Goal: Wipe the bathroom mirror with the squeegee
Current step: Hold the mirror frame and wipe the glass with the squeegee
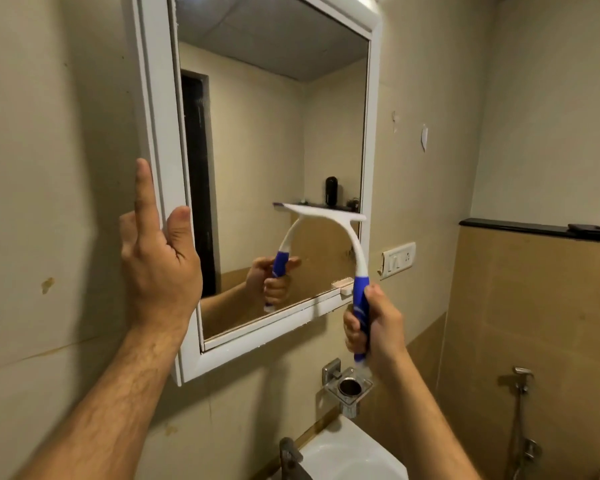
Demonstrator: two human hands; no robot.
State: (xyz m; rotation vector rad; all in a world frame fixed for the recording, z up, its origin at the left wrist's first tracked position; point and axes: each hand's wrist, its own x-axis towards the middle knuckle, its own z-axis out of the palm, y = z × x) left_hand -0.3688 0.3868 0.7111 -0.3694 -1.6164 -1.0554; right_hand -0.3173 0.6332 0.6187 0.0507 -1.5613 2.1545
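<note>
Beige tiled wall [66, 133], white-framed mirror [274, 133], curved blue-handled squeegee [355, 258].

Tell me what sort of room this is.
A bathroom, most likely: a white-framed wall mirror hangs above a white washbasin with a tap, and a hand sprayer hangs on the tiled wall at right.

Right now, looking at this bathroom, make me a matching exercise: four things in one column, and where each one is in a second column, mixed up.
Things:
1. squeegee
2. left hand
3. sink
4. wall socket

Places:
A. on the wall just right of the mirror
B. blade against the glass, handle gripped by the right hand
C. on the mirror's white left frame edge
D. below the mirror, at the bottom of the view

Pairs: 1-B, 2-C, 3-D, 4-A
</note>
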